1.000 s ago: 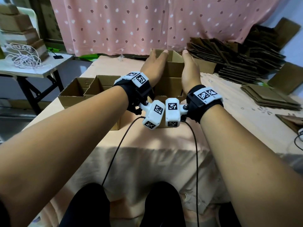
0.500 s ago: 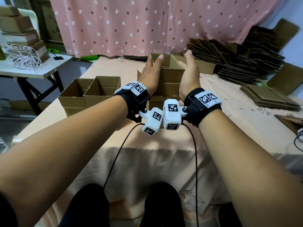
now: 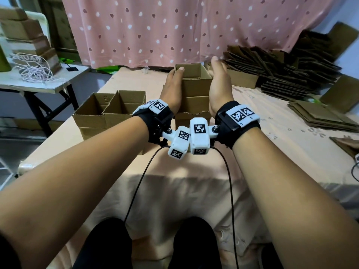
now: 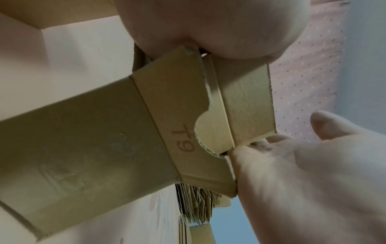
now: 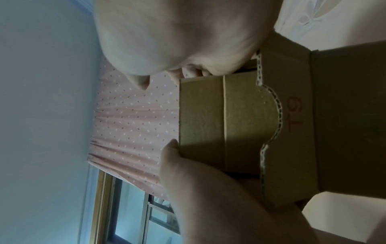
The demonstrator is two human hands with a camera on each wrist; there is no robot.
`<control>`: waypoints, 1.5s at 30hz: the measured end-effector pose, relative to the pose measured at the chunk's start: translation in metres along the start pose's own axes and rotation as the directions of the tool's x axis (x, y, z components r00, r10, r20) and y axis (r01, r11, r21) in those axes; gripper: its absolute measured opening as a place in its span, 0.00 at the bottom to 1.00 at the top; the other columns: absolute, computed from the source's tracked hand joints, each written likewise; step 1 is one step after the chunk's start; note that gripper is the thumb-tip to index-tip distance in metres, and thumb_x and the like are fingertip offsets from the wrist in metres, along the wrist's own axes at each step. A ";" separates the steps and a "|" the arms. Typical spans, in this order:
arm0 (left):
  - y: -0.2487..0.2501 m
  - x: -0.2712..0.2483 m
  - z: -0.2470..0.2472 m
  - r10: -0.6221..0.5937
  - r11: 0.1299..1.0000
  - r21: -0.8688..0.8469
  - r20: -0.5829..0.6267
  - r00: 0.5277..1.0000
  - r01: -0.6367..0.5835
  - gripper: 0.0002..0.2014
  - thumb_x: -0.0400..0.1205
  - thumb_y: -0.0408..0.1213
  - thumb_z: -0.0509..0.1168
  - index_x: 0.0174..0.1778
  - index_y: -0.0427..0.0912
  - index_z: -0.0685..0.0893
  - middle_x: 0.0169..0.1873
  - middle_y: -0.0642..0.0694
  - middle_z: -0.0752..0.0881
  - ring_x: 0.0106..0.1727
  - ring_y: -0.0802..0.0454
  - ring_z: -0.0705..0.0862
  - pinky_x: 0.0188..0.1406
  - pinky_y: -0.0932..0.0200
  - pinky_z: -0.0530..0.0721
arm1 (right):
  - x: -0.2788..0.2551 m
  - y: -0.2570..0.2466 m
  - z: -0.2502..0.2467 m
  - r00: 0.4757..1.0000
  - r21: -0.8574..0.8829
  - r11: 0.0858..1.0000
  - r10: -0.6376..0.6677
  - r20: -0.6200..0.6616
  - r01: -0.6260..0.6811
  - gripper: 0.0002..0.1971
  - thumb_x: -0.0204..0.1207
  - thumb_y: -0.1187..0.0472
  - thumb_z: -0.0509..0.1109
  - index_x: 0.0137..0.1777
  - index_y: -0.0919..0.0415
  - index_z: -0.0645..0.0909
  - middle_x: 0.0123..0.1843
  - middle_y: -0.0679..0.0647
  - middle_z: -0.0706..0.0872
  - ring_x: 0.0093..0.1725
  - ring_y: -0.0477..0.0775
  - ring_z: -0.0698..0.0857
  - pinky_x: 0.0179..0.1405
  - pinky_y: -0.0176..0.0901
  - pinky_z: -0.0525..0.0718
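Note:
A small brown cardboard box (image 3: 196, 90) stands open-topped on the cloth-covered table (image 3: 272, 152), straight ahead of me. My left hand (image 3: 172, 90) lies flat along its left side, fingers straight. On the other side my right hand (image 3: 219, 82) is held flat with straight fingers beside the right wall. In the left wrist view the box (image 4: 188, 115) shows a printed number and a scalloped flap edge. There my left palm (image 4: 208, 24) presses its corner and my right hand (image 4: 313, 165) touches the other edge. The right wrist view shows the same box (image 5: 240, 123) between the right hand (image 5: 177, 33) and the left hand (image 5: 208, 189).
Two open cardboard boxes (image 3: 108, 111) stand side by side at the table's left. Stacks of flattened cardboard (image 3: 281, 70) fill the back right, with more flat sheets (image 3: 318, 115) on the right. A side table with a white cord (image 3: 33, 72) stands far left. A pink dotted curtain (image 3: 174, 26) hangs behind.
My left hand has slid back along the box side toward me. The right hand has turned slightly and eased outward. The box has barely moved.

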State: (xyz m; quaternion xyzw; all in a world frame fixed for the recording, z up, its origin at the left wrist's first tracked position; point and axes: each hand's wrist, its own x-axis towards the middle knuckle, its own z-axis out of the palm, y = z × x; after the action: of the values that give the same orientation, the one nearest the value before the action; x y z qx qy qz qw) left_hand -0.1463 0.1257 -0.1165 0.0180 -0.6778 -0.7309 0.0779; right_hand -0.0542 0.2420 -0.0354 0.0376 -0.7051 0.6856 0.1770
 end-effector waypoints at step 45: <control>0.026 -0.077 0.009 0.319 0.774 0.540 0.118 0.940 -0.331 0.26 0.91 0.54 0.48 0.85 0.50 0.68 0.85 0.47 0.67 0.79 0.41 0.73 0.77 0.52 0.67 | 0.000 0.033 -0.011 0.983 -0.571 0.811 -0.181 -0.035 0.129 0.14 0.79 0.63 0.58 0.31 0.53 0.73 0.33 0.48 0.76 0.35 0.52 0.73 0.31 0.44 0.67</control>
State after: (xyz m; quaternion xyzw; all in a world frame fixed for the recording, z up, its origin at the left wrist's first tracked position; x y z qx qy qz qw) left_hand -0.0689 0.1432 -0.0958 -0.0848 -0.8531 -0.4794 0.1875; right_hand -0.0622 0.2545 -0.0665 0.0105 -0.8628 0.4296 0.2664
